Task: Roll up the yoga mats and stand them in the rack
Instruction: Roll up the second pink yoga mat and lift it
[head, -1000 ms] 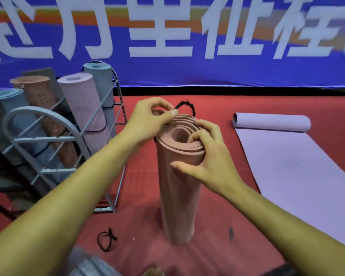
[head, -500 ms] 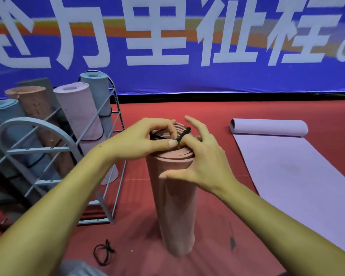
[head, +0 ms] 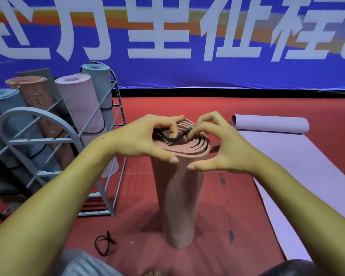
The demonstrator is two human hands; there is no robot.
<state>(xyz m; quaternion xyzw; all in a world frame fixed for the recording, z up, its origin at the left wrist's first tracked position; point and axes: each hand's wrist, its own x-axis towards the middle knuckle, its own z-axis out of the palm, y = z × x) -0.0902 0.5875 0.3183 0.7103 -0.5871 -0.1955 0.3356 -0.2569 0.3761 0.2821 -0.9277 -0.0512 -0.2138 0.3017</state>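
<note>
Pink rolled mat [head: 178, 188] stands on the red floor [head: 227, 206] beside the rack [head: 100, 160]; my left hand [head: 141, 140] and right hand [head: 225, 148] pinch the black elastic loop [head: 172, 137] across its top. I should stretch it wider, then slide it down evenly.

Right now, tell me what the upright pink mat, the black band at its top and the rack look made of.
Upright pink mat: soft matte foam, by its thick spiral layers. Black band: thin cord, probably elastic, as both hands stretch it. Rack: grey painted metal bars, most likely.
</note>
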